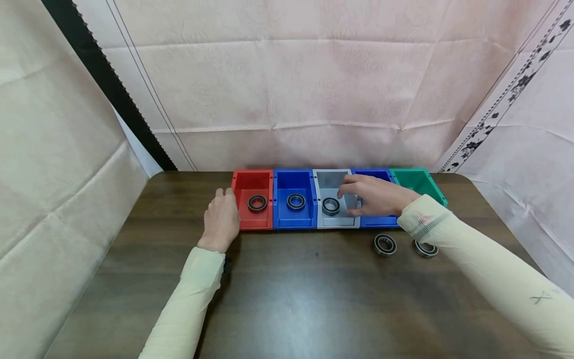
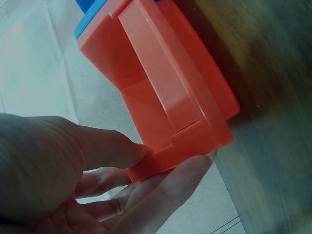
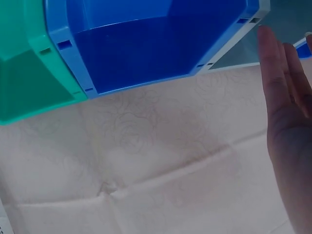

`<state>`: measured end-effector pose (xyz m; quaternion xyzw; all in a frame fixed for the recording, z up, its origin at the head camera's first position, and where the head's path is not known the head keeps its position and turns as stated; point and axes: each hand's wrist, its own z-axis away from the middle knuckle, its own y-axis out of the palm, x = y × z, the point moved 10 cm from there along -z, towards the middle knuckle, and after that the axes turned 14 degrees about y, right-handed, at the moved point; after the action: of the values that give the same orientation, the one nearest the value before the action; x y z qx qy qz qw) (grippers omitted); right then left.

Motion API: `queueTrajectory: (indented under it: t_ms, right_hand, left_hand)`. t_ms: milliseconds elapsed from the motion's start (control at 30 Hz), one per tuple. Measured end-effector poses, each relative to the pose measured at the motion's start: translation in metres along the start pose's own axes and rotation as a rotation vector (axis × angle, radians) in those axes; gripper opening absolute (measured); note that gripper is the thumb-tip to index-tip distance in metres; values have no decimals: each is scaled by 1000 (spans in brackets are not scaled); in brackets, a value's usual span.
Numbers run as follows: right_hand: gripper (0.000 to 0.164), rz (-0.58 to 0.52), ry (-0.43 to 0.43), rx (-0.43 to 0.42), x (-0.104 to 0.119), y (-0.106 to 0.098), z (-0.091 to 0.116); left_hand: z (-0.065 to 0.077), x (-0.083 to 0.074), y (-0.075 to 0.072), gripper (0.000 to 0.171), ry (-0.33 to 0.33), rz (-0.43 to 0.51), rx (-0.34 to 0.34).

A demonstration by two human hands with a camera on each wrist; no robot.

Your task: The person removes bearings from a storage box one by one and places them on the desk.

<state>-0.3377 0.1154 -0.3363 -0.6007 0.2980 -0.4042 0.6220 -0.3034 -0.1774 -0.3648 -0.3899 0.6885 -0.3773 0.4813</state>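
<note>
While creased pale cloth [image 1: 314,89] hangs behind and beside it, the brown table [image 1: 269,309] in the head view carries five bins in a row, the grey bin [image 1: 329,179] at the middle. One ring [image 1: 330,213] lies inside the grey bin, towards its front, hole facing up; the grey bin's long axis runs from the person towards the cloth. Left of the grey bin stand a blue bin [image 1: 293,179] with a second ring [image 1: 296,208] and, farther left, the red bin [image 1: 253,182] with a third ring [image 1: 257,210]. Right of the grey bin come another blue bin [image 1: 372,173] and the green bin [image 1: 412,178]. A fourth ring [image 1: 384,254] lies on the table, to the front right of the grey bin; a fifth ring [image 1: 426,254], farther right, is partly hidden by a sleeve [image 1: 489,269]. Over the grey bin's right side, just beside its ring, hangs the right hand [image 1: 372,193], thumb and fingers wide apart.

The left wrist view shows the left hand [image 1: 221,217] pinching the red bin's wall, thumb on one side, fingers on the other.

In the right wrist view, the right hand's straight fingers reach over the grey bin.
</note>
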Motion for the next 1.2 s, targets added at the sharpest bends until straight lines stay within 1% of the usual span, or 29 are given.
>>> queueTrajectory:
  t_ms: [167, 267, 367, 567, 767, 967, 1100, 1200]
  right_hand:
    - [42, -50, 32, 25, -2, 5, -10]
    - [42, -64, 28, 39, -1, 8, -13]
    - [44, -58, 23, 46, 0, 12, -18]
    - [46, -35, 23, 47, 1, 17, -28]
    - [47, -14, 36, 89, 3, 28, -38]
    - [50, 8, 44, 112, 5, 35, -45]
    - [54, -2, 43, 138, 6, 40, -47]
    - [60, 0, 61, 168, 6, 46, -49]
  left_hand:
    - [0, -1, 0, 45, 9, -6, -9]
    - [1, -2, -1, 44, 23, -20, -18]
    - [1, -3, -2, 41, 36, -32, -32]
    - [2, -4, -4, 38, 34, -36, -41]
    - [1, -4, -3, 40, 28, -30, -32]
    - [2, -4, -3, 40, 25, -29, -34]
    - [1, -3, -2, 41, 22, -34, -28]
    - [1, -2, -1, 43, 17, -32, -20]
